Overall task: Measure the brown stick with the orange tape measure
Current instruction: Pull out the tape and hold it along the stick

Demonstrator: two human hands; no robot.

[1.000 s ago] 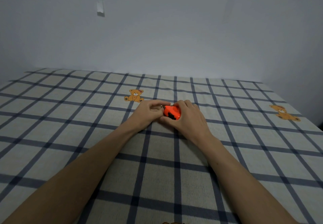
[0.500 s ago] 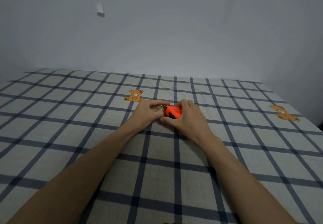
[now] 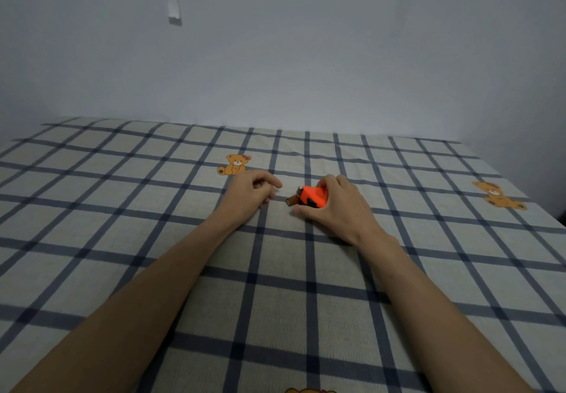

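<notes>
Orange tape measure (image 3: 314,197) sits gripped in the right hand (image 3: 337,209), over the brown stick (image 3: 292,200). Left hand (image 3: 249,192) rests nearby, fingers loosely curled, holding nothing.

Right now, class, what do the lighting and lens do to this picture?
Head view: dim, bluish, even light, no glare; soft shadow under the right hand holding the orange tape measure; wide-angle lens bows the checked sheet lines; left hand sharp.
</notes>
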